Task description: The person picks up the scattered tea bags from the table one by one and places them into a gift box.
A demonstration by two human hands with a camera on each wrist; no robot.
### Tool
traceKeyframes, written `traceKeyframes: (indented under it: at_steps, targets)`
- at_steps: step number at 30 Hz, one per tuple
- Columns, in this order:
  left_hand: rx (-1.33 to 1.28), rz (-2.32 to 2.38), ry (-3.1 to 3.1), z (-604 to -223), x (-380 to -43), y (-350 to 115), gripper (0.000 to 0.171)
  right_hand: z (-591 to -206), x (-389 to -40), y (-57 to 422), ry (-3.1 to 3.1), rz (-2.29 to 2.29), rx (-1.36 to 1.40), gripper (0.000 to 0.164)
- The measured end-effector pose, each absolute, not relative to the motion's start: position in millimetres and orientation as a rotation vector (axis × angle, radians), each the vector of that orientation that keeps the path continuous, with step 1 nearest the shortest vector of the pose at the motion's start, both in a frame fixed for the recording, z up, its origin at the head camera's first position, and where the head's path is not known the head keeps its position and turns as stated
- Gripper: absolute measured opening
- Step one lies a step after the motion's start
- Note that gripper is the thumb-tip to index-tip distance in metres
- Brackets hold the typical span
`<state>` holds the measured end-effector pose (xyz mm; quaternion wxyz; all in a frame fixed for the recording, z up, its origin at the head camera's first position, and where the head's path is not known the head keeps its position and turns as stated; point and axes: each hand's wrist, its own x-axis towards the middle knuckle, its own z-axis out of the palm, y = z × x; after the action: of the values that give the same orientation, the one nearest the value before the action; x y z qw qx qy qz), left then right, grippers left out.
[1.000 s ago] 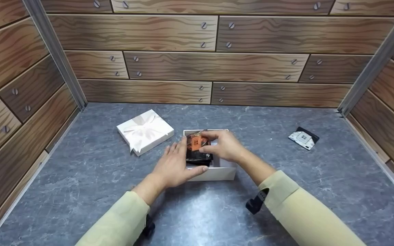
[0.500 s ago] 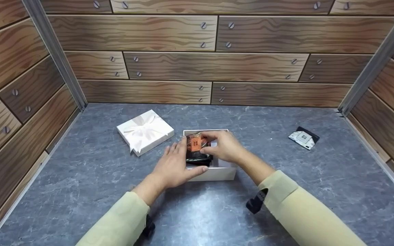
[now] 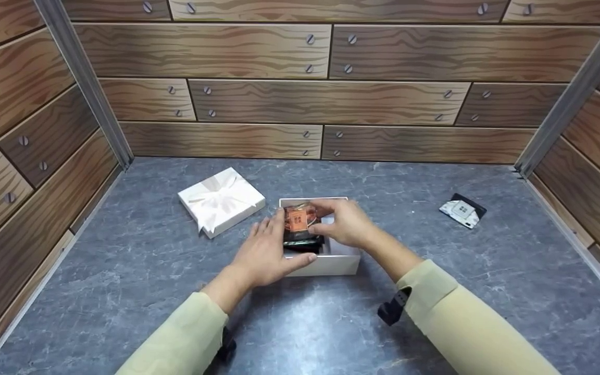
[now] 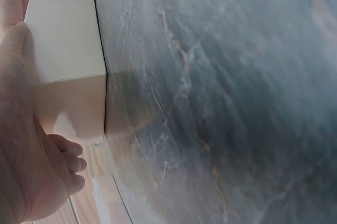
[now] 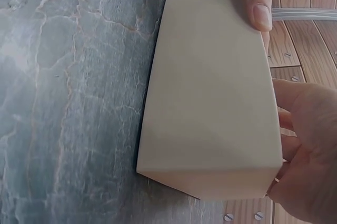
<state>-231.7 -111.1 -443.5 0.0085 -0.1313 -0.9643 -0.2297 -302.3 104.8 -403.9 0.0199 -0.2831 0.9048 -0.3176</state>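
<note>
A white open box (image 3: 331, 265) stands on the table in front of me, also seen as a pale box wall (image 4: 66, 29) in the left wrist view. Inside its left half lies a black packet with an orange label (image 3: 297, 220), with more black packets beneath it. My right hand (image 3: 349, 224) reaches over the box, thumb and forefinger pinching the packet's right edge. With fingers extended along the left wall and thumb laid across the front rim, my left hand (image 3: 264, 255) rests on the box. Its fingers (image 4: 73, 163) show beside the wall in the left wrist view.
A white lid with a ribbon bow (image 3: 222, 198) lies at the back left. To the far right lies a black packet with a white marbled label (image 3: 463, 210). Wood-patterned walls (image 3: 326, 104) enclose the grey marbled table (image 3: 123, 291) at the back and sides.
The orange-labelled packet has come down flatter onto the packets in the box, with my right hand shifting slightly right. My left hand and the box have stayed put.
</note>
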Motion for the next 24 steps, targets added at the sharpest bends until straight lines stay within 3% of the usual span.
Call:
traceKeyframes:
  at_steps: [14,24]
  targets:
    - [-0.387,-0.698,-3.038,-442,-231,-111,0.126,-386,-303,136,2.727,-1.271,-0.706,0.064]
    - [-0.375,-0.708,-3.052,-442,-232,-110,0.129,-363,-319,234,2.884,-1.57,-0.56,0.055]
